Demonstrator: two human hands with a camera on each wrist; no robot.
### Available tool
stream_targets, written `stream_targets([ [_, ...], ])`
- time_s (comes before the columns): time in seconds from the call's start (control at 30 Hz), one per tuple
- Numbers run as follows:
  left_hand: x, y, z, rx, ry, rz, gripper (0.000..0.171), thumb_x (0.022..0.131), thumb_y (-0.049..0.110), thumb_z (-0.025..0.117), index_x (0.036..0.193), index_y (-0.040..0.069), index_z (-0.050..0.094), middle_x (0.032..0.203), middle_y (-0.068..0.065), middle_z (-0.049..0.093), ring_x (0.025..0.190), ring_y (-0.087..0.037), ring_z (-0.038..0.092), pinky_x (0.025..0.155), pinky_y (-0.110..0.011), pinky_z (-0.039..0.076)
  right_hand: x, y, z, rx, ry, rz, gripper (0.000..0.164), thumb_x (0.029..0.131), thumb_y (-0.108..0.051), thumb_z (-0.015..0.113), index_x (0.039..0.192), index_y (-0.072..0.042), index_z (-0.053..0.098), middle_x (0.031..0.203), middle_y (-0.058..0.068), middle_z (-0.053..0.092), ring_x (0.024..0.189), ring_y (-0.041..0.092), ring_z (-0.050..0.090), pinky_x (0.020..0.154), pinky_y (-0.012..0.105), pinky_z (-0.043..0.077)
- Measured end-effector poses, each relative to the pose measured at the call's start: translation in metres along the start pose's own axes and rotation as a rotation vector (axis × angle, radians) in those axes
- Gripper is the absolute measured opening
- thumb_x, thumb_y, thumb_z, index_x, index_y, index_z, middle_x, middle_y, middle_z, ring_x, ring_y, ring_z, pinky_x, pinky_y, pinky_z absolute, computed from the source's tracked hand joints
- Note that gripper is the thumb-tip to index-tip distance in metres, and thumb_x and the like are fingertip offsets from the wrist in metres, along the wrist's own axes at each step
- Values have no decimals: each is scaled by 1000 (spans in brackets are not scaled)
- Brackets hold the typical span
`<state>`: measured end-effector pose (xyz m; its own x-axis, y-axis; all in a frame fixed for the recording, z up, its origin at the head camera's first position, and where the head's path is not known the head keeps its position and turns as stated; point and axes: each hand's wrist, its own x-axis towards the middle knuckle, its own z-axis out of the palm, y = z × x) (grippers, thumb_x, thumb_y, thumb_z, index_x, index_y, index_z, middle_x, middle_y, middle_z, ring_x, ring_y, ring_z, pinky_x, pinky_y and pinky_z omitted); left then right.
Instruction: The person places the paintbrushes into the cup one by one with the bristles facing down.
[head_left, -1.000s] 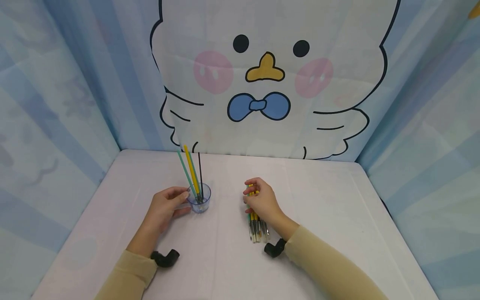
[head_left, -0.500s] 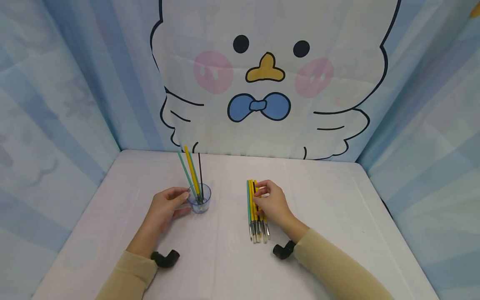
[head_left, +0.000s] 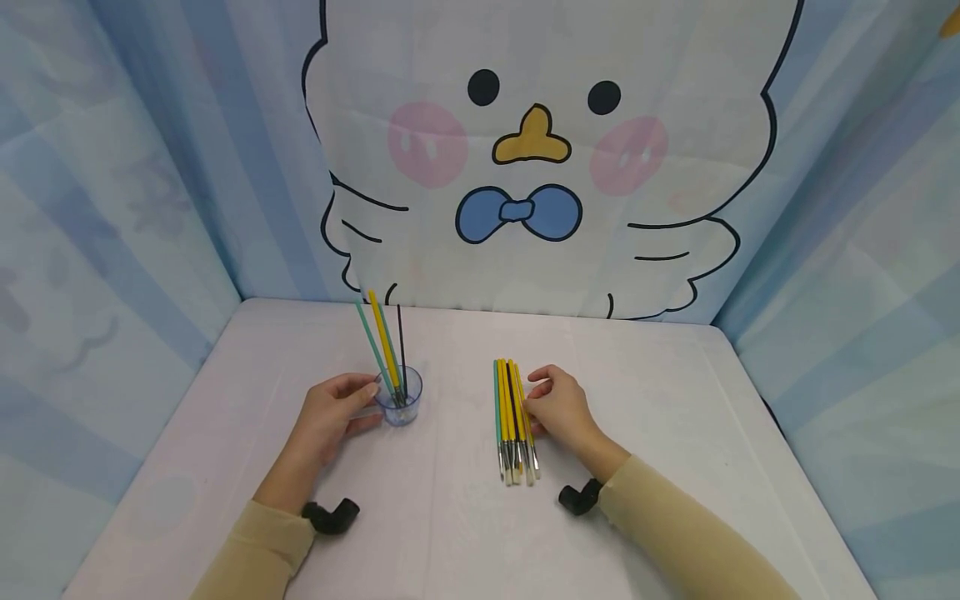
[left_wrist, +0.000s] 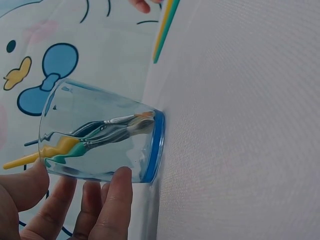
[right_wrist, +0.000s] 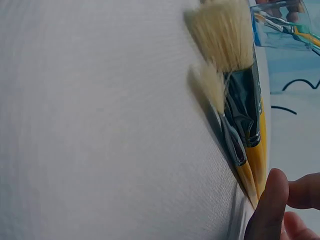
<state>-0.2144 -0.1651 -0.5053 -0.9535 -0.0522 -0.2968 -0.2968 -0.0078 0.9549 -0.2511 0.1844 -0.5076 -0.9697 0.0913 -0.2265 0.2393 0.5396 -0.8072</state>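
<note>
My left hand [head_left: 330, 412] is at the left side of a clear plastic cup [left_wrist: 112, 165], its fingertips resting against the wall and the thumb by the rim. Inside the cup stand several paintbrushes [head_left: 381, 342] with teal, yellow and dark handles, bristles down. To its right, a row of paintbrushes [head_left: 507, 400] lies side by side, bristles toward me. My right hand [head_left: 566, 412] is at the row's right edge, with thumb and forefinger pinching the handle of the rightmost small brush [right_wrist: 232, 137], whose end they hide. A wide flat-bristled brush [right_wrist: 245, 97] lies beside it.
A pale cloth covers the table [head_left: 450, 533]. Behind it hangs a curtain [head_left: 262, 125] with a printed cartoon face and bow tie, and blue-striped drapes close in both sides. Black wrist mounts [head_left: 332, 517] stick out from both sleeves.
My right hand has slid rightward across the row of paintbrushes, from its left side to its right edge, uncovering the handles. My left hand and the cup have stayed put.
</note>
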Motion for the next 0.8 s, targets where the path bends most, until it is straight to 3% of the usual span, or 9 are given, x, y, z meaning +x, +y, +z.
stream_targets([
  [0.6, 1, 0, 0, -3, -3, 0, 40, 107, 17, 68, 142, 0, 63, 130, -12, 65, 108, -15, 67, 91, -33, 70, 7, -3, -1, -140, -29, 3, 40, 87, -1, 81, 122, -8, 63, 90, 7, 65, 52, 16, 61, 49, 24, 59],
  [0.8, 1, 0, 0, 9, 9, -20, 40, 107, 19, 70, 143, 3, 64, 133, -13, 65, 111, -17, 67, 91, -33, 69, 10, -8, -1, -264, -24, 11, 39, 83, -2, 75, 120, -8, 63, 83, 5, 66, 54, 16, 62, 47, 23, 53],
])
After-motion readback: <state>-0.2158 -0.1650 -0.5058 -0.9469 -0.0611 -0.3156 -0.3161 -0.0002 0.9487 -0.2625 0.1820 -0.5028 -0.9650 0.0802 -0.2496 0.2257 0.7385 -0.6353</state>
